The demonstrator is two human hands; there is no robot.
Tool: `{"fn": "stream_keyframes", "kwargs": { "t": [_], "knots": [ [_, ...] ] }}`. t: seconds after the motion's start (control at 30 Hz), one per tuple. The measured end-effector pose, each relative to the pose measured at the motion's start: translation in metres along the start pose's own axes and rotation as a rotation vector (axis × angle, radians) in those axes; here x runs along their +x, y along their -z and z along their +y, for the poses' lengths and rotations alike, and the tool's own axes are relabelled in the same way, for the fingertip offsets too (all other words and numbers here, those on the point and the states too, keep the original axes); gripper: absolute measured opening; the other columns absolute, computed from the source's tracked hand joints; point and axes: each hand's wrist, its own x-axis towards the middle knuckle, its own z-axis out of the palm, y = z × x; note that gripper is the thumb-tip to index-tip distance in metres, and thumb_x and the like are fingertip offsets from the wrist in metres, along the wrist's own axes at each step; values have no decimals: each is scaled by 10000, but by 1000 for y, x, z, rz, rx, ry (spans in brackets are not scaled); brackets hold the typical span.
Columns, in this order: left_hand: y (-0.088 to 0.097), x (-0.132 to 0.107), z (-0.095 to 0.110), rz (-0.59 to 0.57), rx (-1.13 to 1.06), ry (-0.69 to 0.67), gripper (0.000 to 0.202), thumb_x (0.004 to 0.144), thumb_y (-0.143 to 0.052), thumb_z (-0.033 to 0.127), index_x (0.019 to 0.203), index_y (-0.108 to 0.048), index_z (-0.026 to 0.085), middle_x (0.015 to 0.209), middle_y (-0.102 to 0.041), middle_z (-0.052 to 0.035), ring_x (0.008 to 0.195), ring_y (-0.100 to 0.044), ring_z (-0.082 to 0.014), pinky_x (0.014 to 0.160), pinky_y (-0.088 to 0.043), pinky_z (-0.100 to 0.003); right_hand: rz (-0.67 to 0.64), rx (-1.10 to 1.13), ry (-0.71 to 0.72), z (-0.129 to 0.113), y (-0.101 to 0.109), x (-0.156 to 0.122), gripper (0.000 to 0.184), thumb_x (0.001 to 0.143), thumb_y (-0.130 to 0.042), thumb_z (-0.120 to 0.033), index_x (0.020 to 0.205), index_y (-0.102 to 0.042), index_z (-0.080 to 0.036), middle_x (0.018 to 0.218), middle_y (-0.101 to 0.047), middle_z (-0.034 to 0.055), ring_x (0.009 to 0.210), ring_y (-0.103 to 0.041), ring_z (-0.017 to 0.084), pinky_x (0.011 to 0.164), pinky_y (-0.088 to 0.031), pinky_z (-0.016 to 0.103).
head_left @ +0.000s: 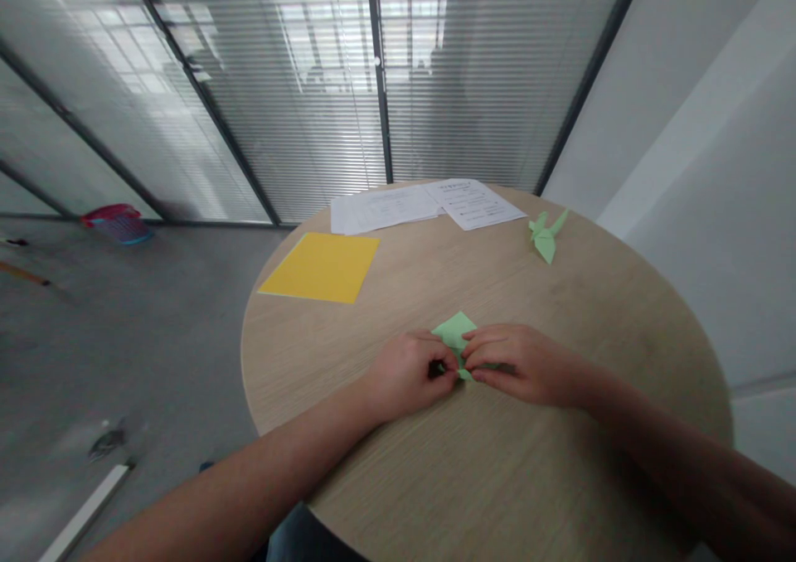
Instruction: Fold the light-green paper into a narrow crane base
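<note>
A small piece of folded green paper lies on the round wooden table in front of me, one pointed corner facing away. My left hand pinches its near left part between thumb and index finger. From the other side, my right hand grips the paper's near right part, its fingers bent over it. Both hands rest low at the tabletop, their fingertips almost meeting. The fingers cover much of the paper, so its lower folds are hidden.
On the table, a stack of yellow paper lies at the back left. Printed white sheets spread along the far edge. A folded green paper crane sits at the back right. On the floor stands a pink and blue basket.
</note>
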Motion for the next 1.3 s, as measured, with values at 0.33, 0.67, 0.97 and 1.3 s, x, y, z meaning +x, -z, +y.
{"fn": "stream_keyframes", "kwargs": {
  "t": [0.33, 0.67, 0.97, 1.3],
  "knots": [
    [6, 2, -3, -11, -198, 93, 96, 891, -756, 190, 797, -754, 175, 745, -731, 14, 657, -641, -114, 643, -459, -228, 48, -19, -4, -1, -2, -1, 151, 1018, -611, -267, 1020, -756, -223, 1023, -783, 71, 1006, -727, 219, 918, -551, 358],
    [18, -11, -14, -9, 43, -132, 107, 973, -663, 198, 1001, -764, 176, 951, -781, -61, 902, -700, -202, 842, -538, -335, 59, -9, -15, 2, -3, -4, 164, 1020, -587, -224, 980, -745, -204, 988, -791, 74, 1002, -739, 229, 900, -560, 355],
    [12, -4, -7, -61, 69, -145, 88, 955, -675, 174, 931, -759, 181, 880, -761, -41, 833, -686, -179, 788, -514, -300, 135, 29, -53, 9, -8, -6, 124, 988, -680, -308, 927, -729, -211, 950, -796, 56, 948, -750, 207, 852, -558, 318],
    [12, -5, -3, -58, 98, -112, 134, 970, -630, 177, 904, -746, 183, 852, -756, -40, 814, -681, -178, 763, -515, -294, 123, 48, -88, 10, -5, -4, 234, 1046, -569, -296, 919, -751, -221, 952, -791, 63, 913, -730, 205, 845, -549, 342]
  ]
}}
